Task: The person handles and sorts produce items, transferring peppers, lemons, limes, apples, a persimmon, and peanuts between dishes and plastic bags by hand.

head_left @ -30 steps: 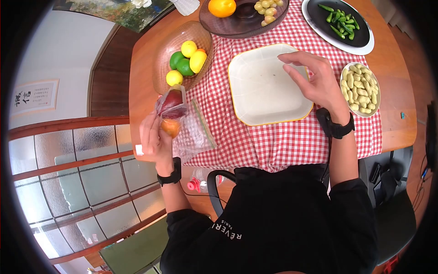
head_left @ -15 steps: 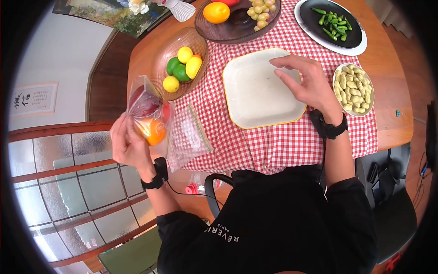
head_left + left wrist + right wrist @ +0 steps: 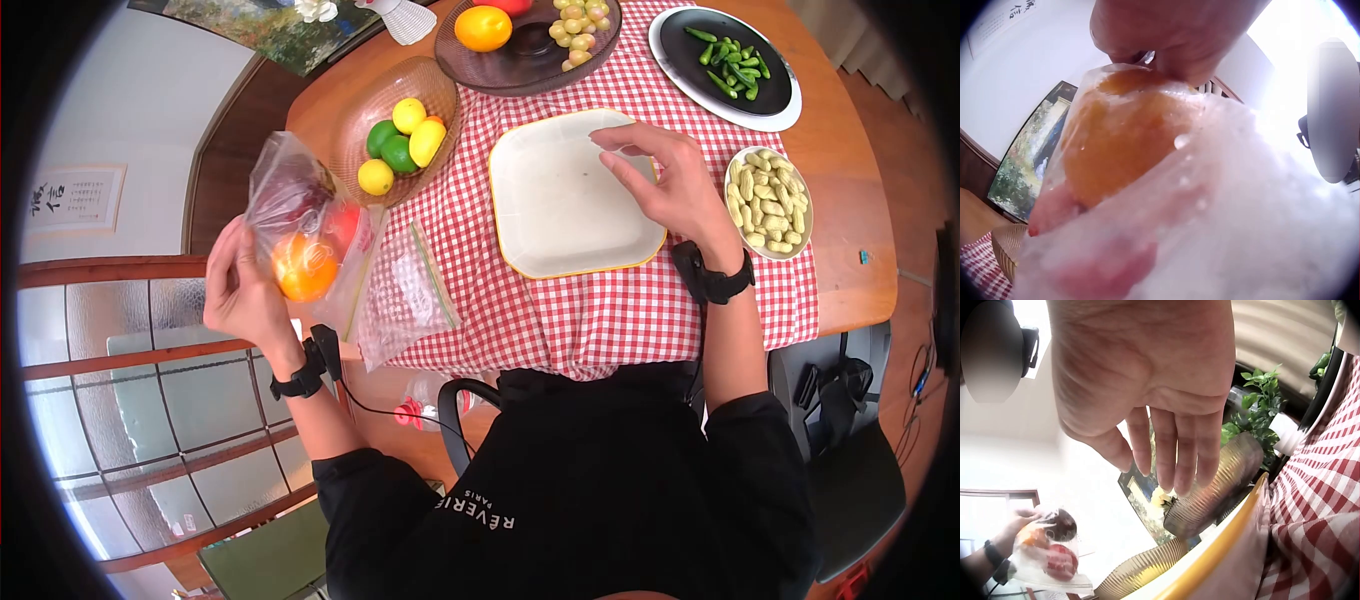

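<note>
My left hand (image 3: pixel 245 285) pinches a clear zip bag (image 3: pixel 268 185) by its edge, holding it up over the table's left side. Inside show an orange fruit (image 3: pixel 305 268), a red fruit (image 3: pixel 343 225) and a dark purple one (image 3: pixel 305 192). In the left wrist view the fingers (image 3: pixel 1166 37) meet the bag right beside the orange fruit (image 3: pixel 1125 144). My right hand (image 3: pixel 670 180) hovers over the right part of a white, yellow-rimmed tray (image 3: pixel 570 215), fingers relaxed, thumb apart, nothing held. Another clear zip bag (image 3: pixel 405 300) lies flat on the tablecloth.
A ribbed bowl (image 3: pixel 345 125) of lemons and limes stands behind the bag. Farther back is a dark bowl (image 3: pixel 520 75) with grapes. At right are a plate (image 3: pixel 690 75) of green peppers and a bowl (image 3: pixel 727 190) of peanuts. A checked cloth (image 3: pixel 540 330) covers the table.
My left hand has moved left, lifting the bag away from the lemon bowl and turning it so the orange and red fruits show more. The right hand has stayed over the tray.
</note>
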Available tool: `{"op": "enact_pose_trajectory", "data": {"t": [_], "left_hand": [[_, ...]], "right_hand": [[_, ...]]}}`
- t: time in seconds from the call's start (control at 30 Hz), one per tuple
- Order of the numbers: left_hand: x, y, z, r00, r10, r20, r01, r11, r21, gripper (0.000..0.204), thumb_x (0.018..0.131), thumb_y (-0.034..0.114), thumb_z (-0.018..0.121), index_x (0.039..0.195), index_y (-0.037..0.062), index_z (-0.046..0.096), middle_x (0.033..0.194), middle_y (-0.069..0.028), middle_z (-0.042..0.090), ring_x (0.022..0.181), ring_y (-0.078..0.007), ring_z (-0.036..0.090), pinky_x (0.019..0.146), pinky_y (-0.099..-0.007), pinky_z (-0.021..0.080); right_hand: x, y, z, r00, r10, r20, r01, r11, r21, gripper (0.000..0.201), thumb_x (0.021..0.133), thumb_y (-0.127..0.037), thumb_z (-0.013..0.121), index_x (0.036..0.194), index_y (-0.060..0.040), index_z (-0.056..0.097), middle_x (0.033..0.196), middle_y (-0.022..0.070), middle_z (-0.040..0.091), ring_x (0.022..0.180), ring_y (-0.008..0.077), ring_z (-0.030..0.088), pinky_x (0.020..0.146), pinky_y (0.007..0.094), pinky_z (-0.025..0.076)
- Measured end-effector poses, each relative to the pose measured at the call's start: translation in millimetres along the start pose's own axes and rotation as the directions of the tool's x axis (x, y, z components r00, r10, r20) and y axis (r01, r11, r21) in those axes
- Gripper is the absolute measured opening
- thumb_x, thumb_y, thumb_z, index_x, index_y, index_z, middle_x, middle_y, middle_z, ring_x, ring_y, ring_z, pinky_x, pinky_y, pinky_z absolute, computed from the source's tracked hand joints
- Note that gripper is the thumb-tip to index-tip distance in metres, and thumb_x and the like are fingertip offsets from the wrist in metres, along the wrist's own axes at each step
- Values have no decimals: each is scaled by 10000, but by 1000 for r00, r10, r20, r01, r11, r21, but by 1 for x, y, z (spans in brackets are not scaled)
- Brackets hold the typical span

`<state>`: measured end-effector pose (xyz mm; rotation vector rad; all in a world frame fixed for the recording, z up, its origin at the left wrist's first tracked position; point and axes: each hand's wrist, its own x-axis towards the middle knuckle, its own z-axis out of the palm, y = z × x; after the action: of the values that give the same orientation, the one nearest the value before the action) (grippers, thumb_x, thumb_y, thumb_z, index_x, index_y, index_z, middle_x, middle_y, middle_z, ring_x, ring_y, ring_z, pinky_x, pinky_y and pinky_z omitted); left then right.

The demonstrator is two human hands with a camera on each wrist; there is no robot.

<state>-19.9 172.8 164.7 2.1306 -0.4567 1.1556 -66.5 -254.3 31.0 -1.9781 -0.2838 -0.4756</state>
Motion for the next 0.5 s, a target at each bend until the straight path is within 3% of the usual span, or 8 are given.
{"op": "enact_pose_trajectory", "data": {"t": [0.1, 0.2, 0.27, 0.3, 0.37, 0.4, 0.47, 0.5], "left_hand": [[7, 20, -5, 987, 26, -156, -19, 999, 43, 102, 944, -69, 731, 1034, -77, 779, 1107, -180, 781, 990, -226, 730, 923, -340, 584], [18, 31, 0, 965, -4, -261, -4, 1000, -27, 112, 962, -60, 718, 1055, -102, 765, 1122, -182, 775, 988, -221, 727, 926, -335, 587], [29, 36, 10, 942, -51, -331, 2, 989, -147, 148, 974, -57, 708, 1100, -126, 744, 1129, -187, 769, 995, -213, 725, 925, -326, 589], [34, 39, 18, 939, -61, -339, 5, 986, -165, 148, 974, -57, 708, 1100, -126, 744, 1129, -187, 769, 995, -213, 725, 925, -326, 589], [48, 51, 42, 930, -157, -331, 24, 928, -373, 168, 970, -58, 711, 1120, -130, 737, 1123, -191, 766, 991, -211, 726, 922, -317, 587], [54, 62, 57, 924, -181, -337, 25, 908, -419, 169, 969, -54, 715, 1117, -132, 737, 1122, -195, 766, 981, -208, 726, 918, -312, 586], [65, 65, 89, 913, -264, -311, 43, 821, -569, 169, 954, -57, 730, 1111, -118, 745, 1093, -176, 773, 955, -193, 728, 894, -308, 591], [70, 64, 108, 909, -297, -293, 39, 759, -649, 167, 947, -59, 737, 1106, -109, 750, 1075, -167, 776, 943, -188, 729, 882, -304, 592]], "right_hand": [[0, 0, 3, 998, -56, 2, 56, 998, -17, 224, 981, -132, 702, 1152, -2, 767, 1062, 135, 790, 914, 252, 762, 659, 341, 558], [2, -6, 4, 999, 12, 40, -11, 999, -41, 218, 982, -126, 697, 1130, 16, 769, 1079, 146, 790, 951, 256, 767, 766, 336, 599], [0, -6, 8, 998, -10, 54, 3, 992, 129, 281, 998, -159, 700, 1212, 19, 740, 1126, 154, 784, 1016, 266, 764, 910, 344, 604], [-2, -8, 12, 999, -12, 52, 6, 994, 109, 281, 998, -159, 700, 1212, 19, 740, 1126, 154, 784, 1016, 266, 764, 910, 344, 604], [5, -20, 19, 977, 36, 208, -156, 789, 595, 442, 1021, -203, 699, 1410, -9, 621, 1282, 177, 728, 1138, 271, 727, 997, 377, 586], [10, -31, 18, 978, 32, 206, -147, 808, 570, 442, 1021, -203, 699, 1410, -9, 621, 1282, 177, 728, 1138, 271, 727, 997, 377, 586], [19, -52, 23, 958, 16, 286, -237, 604, 761, 579, 1060, -310, 662, 1535, -39, 472, 1388, 187, 658, 1241, 270, 673, 1014, 409, 577], [26, -61, 25, 958, 19, 286, -235, 622, 747, 579, 1060, -310, 662, 1535, -39, 472, 1388, 187, 658, 1241, 270, 673, 1014, 409, 577]]}}
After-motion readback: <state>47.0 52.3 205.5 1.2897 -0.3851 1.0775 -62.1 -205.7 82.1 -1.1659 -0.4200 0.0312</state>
